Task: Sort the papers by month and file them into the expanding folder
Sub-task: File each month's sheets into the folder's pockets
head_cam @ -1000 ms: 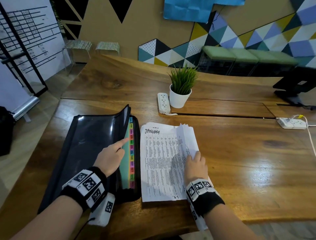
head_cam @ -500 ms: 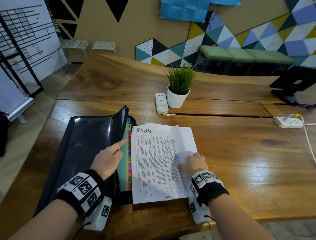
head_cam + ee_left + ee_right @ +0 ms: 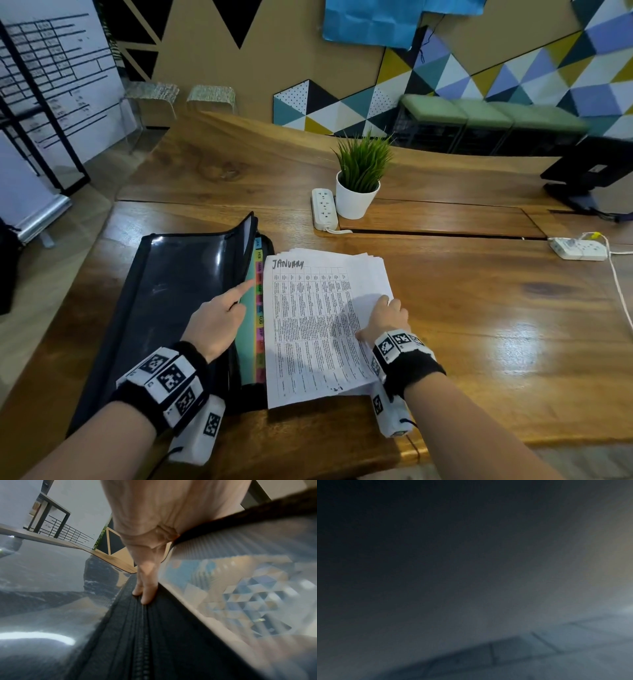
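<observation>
1. Stack of white printed papers (image 3: 318, 329), top sheet handwritten "JANUARY", lies flat on the brown wooden tabletop (image 3: 479, 325), just right of the folder and touching its tabbed edge.
2. Black zip-around expanding folder (image 3: 164, 308) lies open to the left; coloured month tabs (image 3: 259, 308) run along its right edge, JAN and FEB at the far end. None of the stack looks filed yet.
3. Right hand (image 3: 385, 320) rests on the stack's right edge, fingers curled at the sheet edges; whether it pinches a sheet I cannot tell. Right wrist view is dark and blurred.
4. Left hand (image 3: 219, 317) has its index finger extended, tip at the teal divider beside the tabs, other fingers curled, gripping nothing; the left wrist view shows fingertips (image 3: 145, 596) on the folder's fabric.
5. Risks: the finger sits around the middle tabs, not JAN, so a January sheet could go into the wrong pocket; loose, fanned far edges could mean lifting two sheets at once.
6. Beyond: white potted plant (image 3: 358, 185), white power strip (image 3: 323, 209).
</observation>
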